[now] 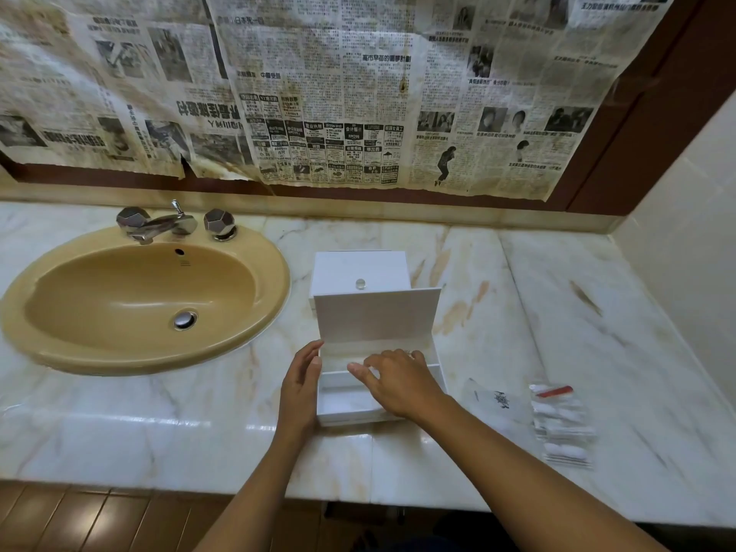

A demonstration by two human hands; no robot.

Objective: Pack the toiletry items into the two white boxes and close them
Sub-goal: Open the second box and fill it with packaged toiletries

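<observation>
- Your left hand (301,378) is resting with relaxed, straight fingers against the left wall of the open box (378,386), at lower centre of the frame.
- Your right hand (402,382) is reaching over the box's inside with fingers loosely spread; whether it is holding anything I cannot tell.
- The lid (374,316) is standing upright behind it.
- A closed box (358,268) is sitting just behind.
- Sachets (557,420) are lying on the counter (597,312), lower right.
</observation>
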